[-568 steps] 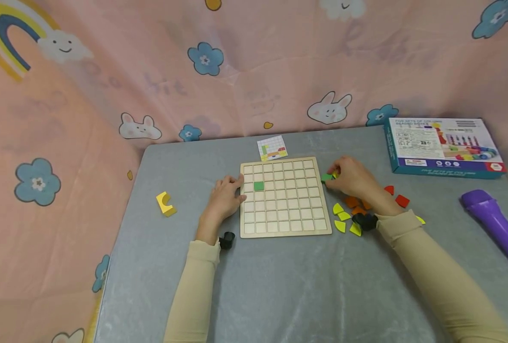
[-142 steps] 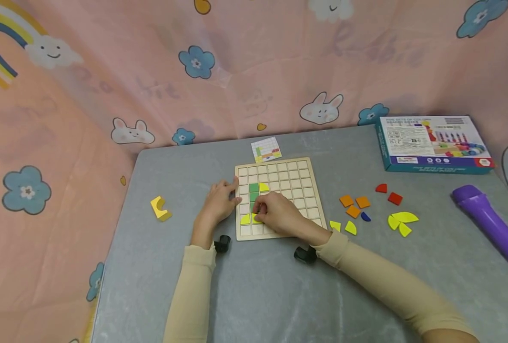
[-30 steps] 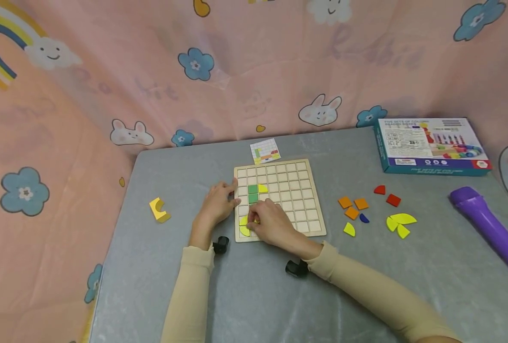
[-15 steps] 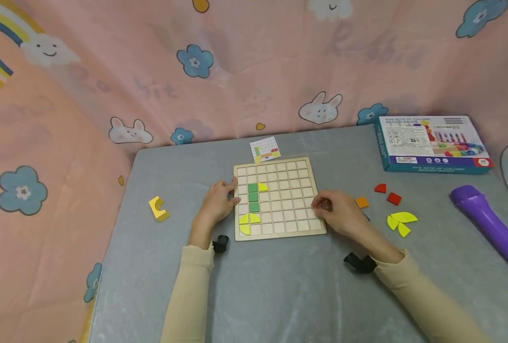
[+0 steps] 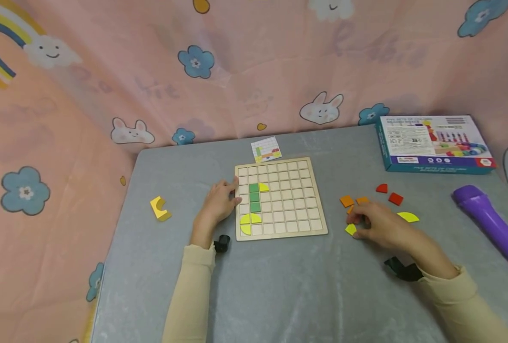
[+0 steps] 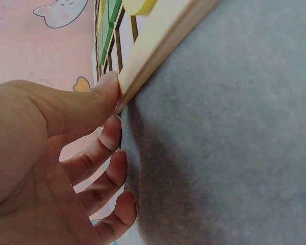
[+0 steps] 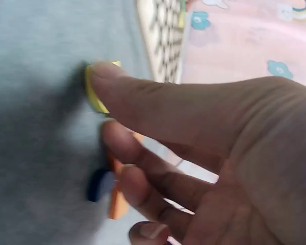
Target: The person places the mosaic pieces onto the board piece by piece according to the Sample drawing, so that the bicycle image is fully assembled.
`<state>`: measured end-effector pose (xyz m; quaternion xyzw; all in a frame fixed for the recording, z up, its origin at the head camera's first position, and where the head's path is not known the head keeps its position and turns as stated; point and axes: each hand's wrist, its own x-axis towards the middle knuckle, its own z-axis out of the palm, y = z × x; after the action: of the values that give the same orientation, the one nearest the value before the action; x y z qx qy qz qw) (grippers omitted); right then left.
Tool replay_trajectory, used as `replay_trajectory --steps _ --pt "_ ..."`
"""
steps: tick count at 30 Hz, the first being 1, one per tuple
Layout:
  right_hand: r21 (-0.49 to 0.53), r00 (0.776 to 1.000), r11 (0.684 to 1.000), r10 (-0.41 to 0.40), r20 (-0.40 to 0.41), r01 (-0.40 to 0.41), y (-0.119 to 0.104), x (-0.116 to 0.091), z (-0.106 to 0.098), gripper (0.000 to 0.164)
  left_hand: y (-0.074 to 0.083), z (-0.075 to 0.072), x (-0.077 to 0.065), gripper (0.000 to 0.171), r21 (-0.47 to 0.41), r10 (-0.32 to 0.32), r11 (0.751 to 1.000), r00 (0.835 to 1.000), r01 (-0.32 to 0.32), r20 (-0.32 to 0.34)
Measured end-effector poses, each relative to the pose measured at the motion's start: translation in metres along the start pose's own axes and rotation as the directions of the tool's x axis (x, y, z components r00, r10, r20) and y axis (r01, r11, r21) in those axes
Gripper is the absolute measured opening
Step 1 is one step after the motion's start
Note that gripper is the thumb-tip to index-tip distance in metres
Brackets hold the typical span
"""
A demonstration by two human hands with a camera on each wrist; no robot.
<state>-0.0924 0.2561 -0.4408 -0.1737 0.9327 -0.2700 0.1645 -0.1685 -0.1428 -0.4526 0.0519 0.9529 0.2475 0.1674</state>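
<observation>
A wooden grid board [image 5: 290, 197] lies flat on the table. It carries a column of green squares [image 5: 254, 197], one yellow quarter-circle piece [image 5: 263, 187] beside the column's top, and a few yellow quarter pieces [image 5: 245, 229] at lower left. My left hand [image 5: 218, 202] rests at the board's left edge; the left wrist view has its thumb [image 6: 99, 97] against the rim and the other fingers loosely bent. To the board's right, my right hand [image 5: 376, 224] pinches a loose yellow quarter-circle piece [image 5: 350, 229] at the tabletop, the thumb partly covering it in the right wrist view.
Orange squares [image 5: 346, 201] lie just beyond the right hand, with a blue piece [image 7: 99, 185] beside them. Red pieces [image 5: 395, 198], a yellow half-moon [image 5: 408, 217], a purple microphone [image 5: 490, 231] and a box [image 5: 436, 143] are farther right. A pattern card [image 5: 266, 149] sits behind the board; a yellow arch block [image 5: 160, 208] lies left.
Yellow pieces have joined the green ones on the board. Over the last second my right hand has left the board and moved right to the loose yellow piece. The left hand stays put.
</observation>
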Motion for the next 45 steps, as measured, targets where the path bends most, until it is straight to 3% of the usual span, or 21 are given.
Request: replay_trajectory --steps 4,12,18,21,26,35,45 --pt "-0.031 1.0 0.999 -0.022 -0.021 0.021 0.001 0.0 0.004 0.024 0.0 -0.001 -0.001 0.07 -0.002 -0.005 1.0 1.0 0.005 -0.002" --pt "-0.072 1.0 0.997 0.012 0.002 -0.011 -0.007 0.001 0.005 0.028 0.0 -0.001 -0.003 0.07 -0.006 -0.005 1.0 1.0 0.005 -0.002" --pt "-0.031 1.0 1.0 0.005 0.021 -0.004 -0.02 0.007 0.003 0.024 0.0 -0.002 -0.001 0.07 -0.012 0.003 1.0 1.0 -0.003 -0.006" --pt "0.013 0.999 0.999 -0.031 -0.02 0.031 -0.033 0.015 0.007 0.018 0.0 -0.002 -0.001 0.071 -0.009 0.004 1.0 1.0 -0.004 -0.003" --pt "0.084 0.988 0.988 -0.117 -0.105 0.126 -0.06 0.035 0.023 0.013 -0.001 -0.001 -0.001 0.071 0.0 0.005 1.0 1.0 -0.005 -0.002" --pt "0.194 0.971 0.953 -0.212 -0.114 0.231 -0.103 0.074 0.061 0.011 -0.001 0.002 0.0 0.07 -0.019 -0.009 1.0 1.0 0.009 -0.009" --pt "0.305 0.981 0.934 -0.16 -0.113 0.188 -0.13 0.098 0.087 0.007 0.0 0.001 -0.003 0.067 -0.026 0.0 1.0 1.0 -0.001 -0.024"
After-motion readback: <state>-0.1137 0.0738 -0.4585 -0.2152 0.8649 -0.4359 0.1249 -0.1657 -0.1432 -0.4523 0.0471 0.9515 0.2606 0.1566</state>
